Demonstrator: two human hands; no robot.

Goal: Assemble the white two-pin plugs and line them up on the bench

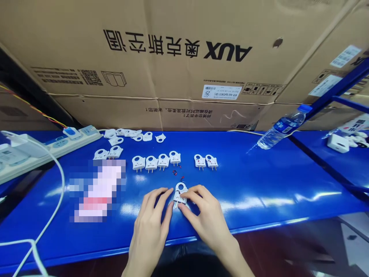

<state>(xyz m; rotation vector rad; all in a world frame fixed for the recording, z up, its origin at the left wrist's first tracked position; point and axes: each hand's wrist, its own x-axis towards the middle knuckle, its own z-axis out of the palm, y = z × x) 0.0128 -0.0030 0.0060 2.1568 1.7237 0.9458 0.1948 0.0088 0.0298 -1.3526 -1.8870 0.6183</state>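
Near the front edge of the blue table, a white two-pin plug (180,187) with a round hole at its top lies between my hands. My right hand (206,209) pinches it from the right, index finger on its face and thumb by the pins. My left hand (152,215) is at the plug's left side, thumb and index finger apart; whether the tips touch it I cannot tell. Just beyond lie small red and dark wire pieces (174,172). A row of several similar plugs (151,163) stands behind, with two more plugs (200,161) to the right.
Several white ring-shaped covers (115,141) lie at the back. A power strip (60,145) with cables is on the left, near a pixelated patch. A water bottle (281,129) leans at the right, and a large cardboard box (161,84) walls off the back.
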